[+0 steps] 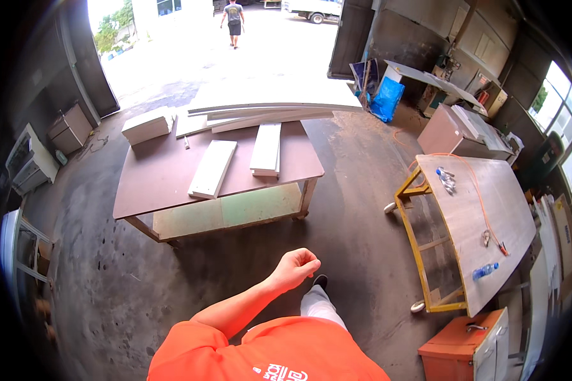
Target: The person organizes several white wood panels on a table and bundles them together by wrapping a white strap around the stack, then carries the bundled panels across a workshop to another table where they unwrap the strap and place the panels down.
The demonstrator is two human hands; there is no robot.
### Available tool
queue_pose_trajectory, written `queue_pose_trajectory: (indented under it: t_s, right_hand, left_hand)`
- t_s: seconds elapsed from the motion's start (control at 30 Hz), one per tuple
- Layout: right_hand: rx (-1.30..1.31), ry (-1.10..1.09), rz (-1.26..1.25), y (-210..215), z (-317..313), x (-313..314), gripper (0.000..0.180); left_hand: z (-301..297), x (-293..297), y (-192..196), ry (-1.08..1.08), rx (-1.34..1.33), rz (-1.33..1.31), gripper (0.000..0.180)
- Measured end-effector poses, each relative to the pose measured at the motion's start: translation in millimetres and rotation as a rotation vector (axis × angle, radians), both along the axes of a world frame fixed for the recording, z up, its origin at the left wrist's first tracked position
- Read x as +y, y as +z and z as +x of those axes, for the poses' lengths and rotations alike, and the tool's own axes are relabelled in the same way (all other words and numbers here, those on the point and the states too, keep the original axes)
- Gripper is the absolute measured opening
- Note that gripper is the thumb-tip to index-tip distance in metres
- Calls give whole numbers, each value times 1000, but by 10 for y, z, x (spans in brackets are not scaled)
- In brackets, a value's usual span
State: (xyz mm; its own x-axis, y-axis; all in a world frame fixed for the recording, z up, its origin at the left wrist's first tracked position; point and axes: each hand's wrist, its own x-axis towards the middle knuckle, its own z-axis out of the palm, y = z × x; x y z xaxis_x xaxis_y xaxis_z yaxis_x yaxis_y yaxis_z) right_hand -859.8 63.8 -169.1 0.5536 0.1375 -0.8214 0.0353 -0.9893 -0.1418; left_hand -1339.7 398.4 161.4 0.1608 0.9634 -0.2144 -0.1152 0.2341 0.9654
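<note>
Concrete floor (349,184), grey and dusty, spreads under you in a workshop with its wide door open to a bright yard. Your left hand (293,268) is curled into a loose fist and holds nothing; it hangs in the air above the floor, just over your shoe (321,280). Your right hand does not show. Ahead of that fist, well apart from it, stands a brown table (159,184) with white boards (213,167) lying flat on it. To the right of the table sits a yellow-framed bench (483,222) carrying plastic bottles (485,271) and an orange cable (476,190). Beyond the table, a person (234,19) is out in the yard.
</note>
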Motion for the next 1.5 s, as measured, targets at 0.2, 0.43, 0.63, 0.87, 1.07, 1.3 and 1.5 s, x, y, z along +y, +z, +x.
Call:
queue_pose_trajectory:
  t_s: [0.2, 0.43, 0.63, 0.87, 1.07, 1.3, 1.5]
  right_hand:
    - [-71, 76, 109, 363, 1024, 2921, 23]
    - [-70, 594, 890, 1537, 111, 7856, 16]
    - [242, 800, 1023, 2075, -1101, 9338, 25]
    - [405, 827, 578, 2118, -1329, 10121, 26]
    - [248, 855, 569, 2000, -1480, 11555, 24]
    - [352, 927, 865, 1791, -2009, 12308, 18]
    - [277, 694, 913, 1966, -2055, 12343, 22]
  left_hand:
    - [249, 1556, -226, 124, 242, 34, 33]
    - [-287, 3381, -873, 480, 1042, 65, 60]
    - [-1007, 5209, -1506, 528, 1523, -384, 79]
    - [-1560, 5643, -2308, 628, 1640, -604, 88]
    - [-1666, 5338, -2022, 623, 1562, -654, 69]
    - [-2576, 4307, -2042, 606, 1626, -585, 90]
    - [-3324, 4079, -2167, 668, 1686, -539, 88]
